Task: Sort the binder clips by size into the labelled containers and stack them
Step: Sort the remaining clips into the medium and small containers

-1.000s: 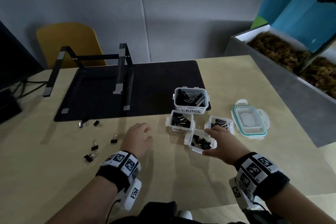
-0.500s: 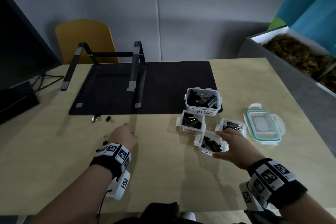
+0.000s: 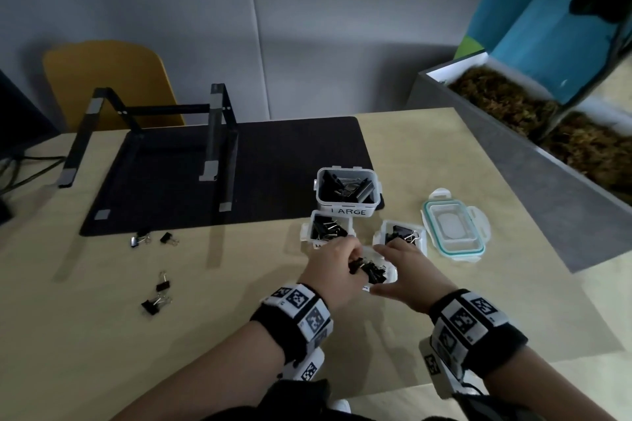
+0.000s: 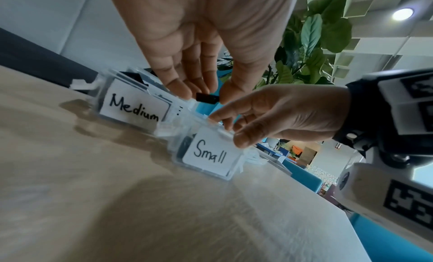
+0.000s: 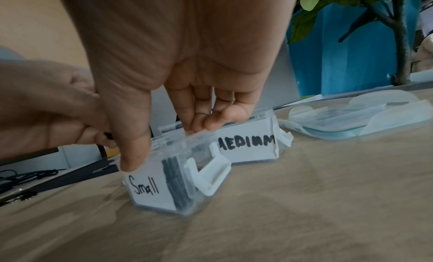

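Observation:
My left hand (image 3: 352, 258) pinches a small black binder clip (image 4: 207, 98) between thumb and fingers, just above the clear container labelled Small (image 4: 211, 155). My right hand (image 3: 386, 270) grips that Small container (image 5: 145, 188), thumb on its label and fingers on its far rim. It holds several black clips. Behind it stand two Medium containers (image 3: 306, 232) (image 3: 381, 232) and the Large container (image 3: 347, 211), all with clips inside. Several loose black clips (image 3: 152, 304) lie on the table to the left.
A clear lid with a teal seal (image 3: 455, 225) lies right of the containers. A black mat (image 3: 273, 164) with a black metal stand (image 3: 215, 147) sits behind. A grey planter (image 3: 530, 147) borders the right edge, a yellow chair (image 3: 102, 79) is at the back.
My left hand has come from the loose clips on the left across to the Small container, now carrying a small clip. My right hand stayed on the Small container.

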Available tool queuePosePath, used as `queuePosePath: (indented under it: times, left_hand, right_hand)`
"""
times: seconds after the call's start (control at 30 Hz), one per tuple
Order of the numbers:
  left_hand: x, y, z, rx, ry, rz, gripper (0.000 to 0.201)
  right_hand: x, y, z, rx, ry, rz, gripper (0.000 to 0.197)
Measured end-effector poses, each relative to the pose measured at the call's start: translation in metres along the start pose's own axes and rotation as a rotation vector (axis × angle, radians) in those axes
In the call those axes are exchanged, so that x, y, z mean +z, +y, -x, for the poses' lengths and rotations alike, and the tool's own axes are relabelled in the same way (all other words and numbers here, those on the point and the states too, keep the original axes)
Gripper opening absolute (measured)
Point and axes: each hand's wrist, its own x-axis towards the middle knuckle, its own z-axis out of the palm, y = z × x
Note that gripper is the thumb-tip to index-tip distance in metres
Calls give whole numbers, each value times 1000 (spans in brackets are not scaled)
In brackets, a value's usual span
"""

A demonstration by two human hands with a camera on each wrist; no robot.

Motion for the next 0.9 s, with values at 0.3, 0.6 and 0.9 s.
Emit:
queuePosePath:
  times: [0.3,0.6,0.9]
  left_hand:
    - [-40,-50,28,-43,26,-92,30]
    - [-118,-145,83,-416,182,-153,28]
    - [-159,-198,123,-690,50,-295,36]
  right_hand:
    - [-8,-13,4,-9,-11,214,75]
    - [11,-106,-11,-239,-29,94,49]
    - [82,-208,-57,-356,-233,41,41]
